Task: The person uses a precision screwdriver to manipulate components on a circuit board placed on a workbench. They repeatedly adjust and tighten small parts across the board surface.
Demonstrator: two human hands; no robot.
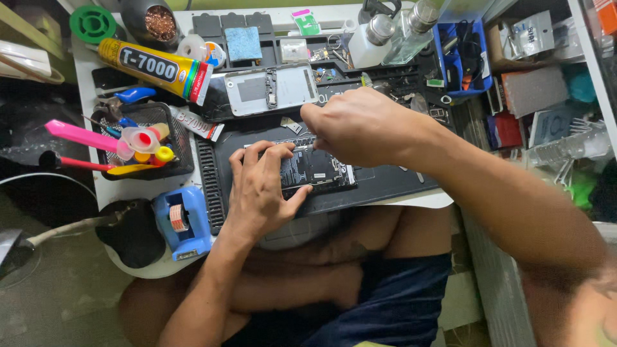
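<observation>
Your left hand (260,189) lies flat on the opened phone (316,171), fingers spread along its left end and thumb pressed against its near edge, pinning it to the dark work mat (385,183). Your right hand (360,125) hangs over the phone's top edge, fingers curled together around a thin tool whose tip barely shows; what kind of tool it is cannot be told.

The phone sits at the middle of the mat, directly in front of you, its inner side facing up. Just beyond it lies a grey phone back cover (268,91).

The small white table (87,83) is crowded. To the left stands a black mesh basket (149,141) full of pink and yellow tools, with a yellow glue tube (157,67) lying behind it and a blue tape dispenser (183,222) at the near corner. A blue bin (463,61) stands at the far right, beside shelves packed with boxes. The floor below looks like bare concrete.
</observation>
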